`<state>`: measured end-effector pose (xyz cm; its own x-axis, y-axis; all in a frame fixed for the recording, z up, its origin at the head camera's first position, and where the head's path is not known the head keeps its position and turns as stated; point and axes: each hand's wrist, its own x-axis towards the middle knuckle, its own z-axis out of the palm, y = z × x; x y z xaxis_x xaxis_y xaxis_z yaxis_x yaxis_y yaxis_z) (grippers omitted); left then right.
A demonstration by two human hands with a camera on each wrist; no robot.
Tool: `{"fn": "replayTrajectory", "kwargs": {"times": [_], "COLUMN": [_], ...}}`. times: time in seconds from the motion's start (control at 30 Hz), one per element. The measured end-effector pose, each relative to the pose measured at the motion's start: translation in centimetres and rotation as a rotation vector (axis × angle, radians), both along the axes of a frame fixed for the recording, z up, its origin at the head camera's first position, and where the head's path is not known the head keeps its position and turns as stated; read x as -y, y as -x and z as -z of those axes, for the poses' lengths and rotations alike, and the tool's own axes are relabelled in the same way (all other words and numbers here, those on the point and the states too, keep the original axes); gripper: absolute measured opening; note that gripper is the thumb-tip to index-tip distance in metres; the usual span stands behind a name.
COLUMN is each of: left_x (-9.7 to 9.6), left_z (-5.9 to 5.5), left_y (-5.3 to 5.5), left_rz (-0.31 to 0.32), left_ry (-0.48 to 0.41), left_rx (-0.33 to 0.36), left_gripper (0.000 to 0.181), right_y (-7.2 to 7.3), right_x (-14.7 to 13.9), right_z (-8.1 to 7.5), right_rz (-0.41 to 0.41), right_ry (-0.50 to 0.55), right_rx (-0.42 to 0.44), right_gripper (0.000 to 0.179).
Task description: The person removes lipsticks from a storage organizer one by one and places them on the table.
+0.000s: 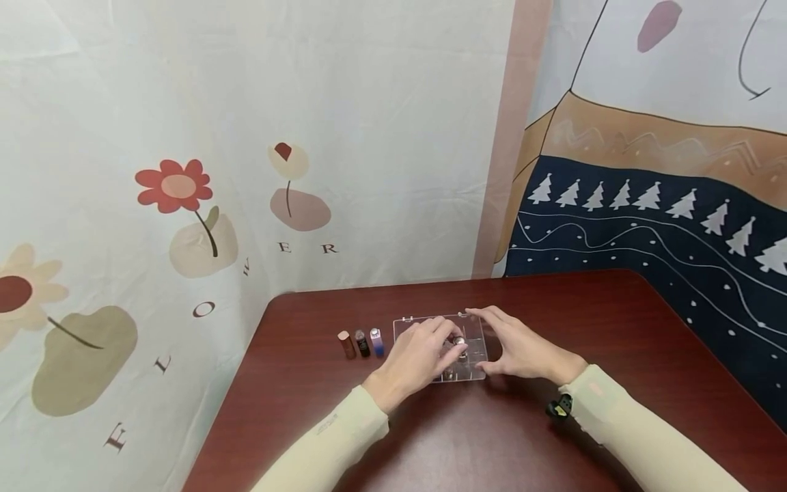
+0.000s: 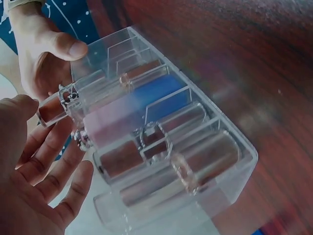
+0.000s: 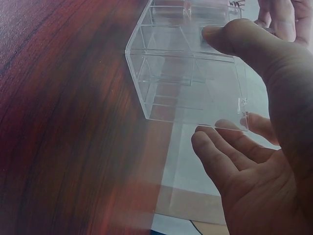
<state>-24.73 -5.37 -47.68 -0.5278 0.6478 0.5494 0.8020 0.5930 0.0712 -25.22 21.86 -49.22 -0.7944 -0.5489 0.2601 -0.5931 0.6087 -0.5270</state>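
A clear divided box (image 1: 478, 350) lies on the table under both hands. My left hand (image 1: 418, 355) pinches a small clear lipstick tube (image 2: 53, 108) with a reddish-brown inside and a silvery ornate band, over the box's compartments. Several lipsticks lie in the box; in the left wrist view one is a pink-and-blue lipstick (image 2: 139, 105), beside a clear brown-toned lipstick (image 2: 210, 156). My right hand (image 1: 522, 345) grips the right end of the box, thumb on the near side and fingers at the far corner. Compartments (image 3: 166, 81) near that hand look bare.
Left of the box stand a brown lipstick (image 1: 347, 346), a black lipstick (image 1: 363, 344) and a purple-and-blue lipstick (image 1: 377, 343) in a row. The dark red wooden table (image 1: 295, 410) meets a printed cloth (image 1: 381, 137) at its back edge. A black device (image 1: 559, 408) sits on the right wrist.
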Motion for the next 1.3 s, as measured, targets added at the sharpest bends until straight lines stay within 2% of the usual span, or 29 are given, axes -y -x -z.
{"fn": "replayTrajectory", "kwargs": {"times": [0.27,0.73,0.93,1.13,1.3], "left_x": [1.0,2.0,2.8,4.0,5.0], "left_z": [-0.8,-1.8,-1.9,-2.1,-2.1], "left_y": [-0.1,0.0,0.2,0.2,0.4], "left_rz": [-0.008,-0.022,-0.037,-0.049,-0.066], "left_ry": [-0.029,-0.102,-0.142,-0.17,-0.201], "left_rx": [-0.021,-0.058,-0.074,-0.039,-0.058], "left_gripper": [0.019,0.019,0.02,0.018,0.021], "right_y": [0.1,0.1,0.1,0.1,0.1], "right_x": [0.1,-0.1,0.0,0.1,0.0], "right_z": [0.1,0.1,0.0,0.0,0.2], "right_rz": [-0.017,-0.019,-0.023,-0.013,-0.01], "right_ry": [0.043,0.045,0.058,0.06,0.06], "right_rx": [0.038,0.068,0.077,0.098,0.101], "right_gripper": [0.105,0.104,0.104,0.104,0.104]}}
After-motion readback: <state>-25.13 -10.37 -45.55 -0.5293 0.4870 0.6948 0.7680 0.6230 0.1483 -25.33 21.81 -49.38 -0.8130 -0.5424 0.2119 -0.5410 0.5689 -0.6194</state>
